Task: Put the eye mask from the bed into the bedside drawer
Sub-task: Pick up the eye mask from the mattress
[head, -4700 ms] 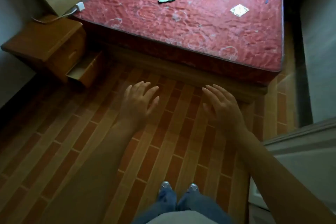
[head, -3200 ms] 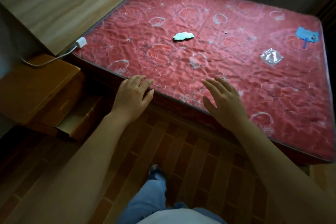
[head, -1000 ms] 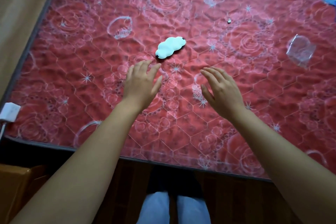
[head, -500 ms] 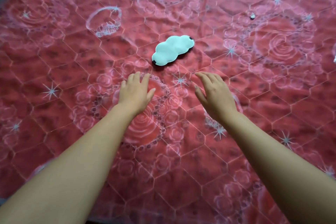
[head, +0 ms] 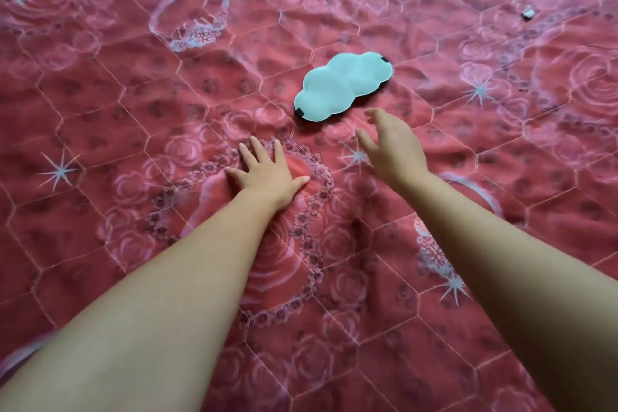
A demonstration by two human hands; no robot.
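Observation:
The eye mask (head: 342, 85), pale mint and cloud-shaped with a dark edge, lies flat on the red quilted bed cover (head: 133, 77). My left hand (head: 266, 174) presses palm-down on the cover, fingers spread, a short way below and left of the mask. My right hand (head: 393, 144) hovers just below the mask's right half, fingers apart and empty, fingertips close to its edge but not touching. The bedside drawer is out of view.
A small dark and white object (head: 527, 13) lies on the cover at the upper right. The red cover with rose and ring patterns fills the whole view.
The view has closed in on the mask. My left hand has dropped flat onto the cover, and my right hand has reached forward toward the mask.

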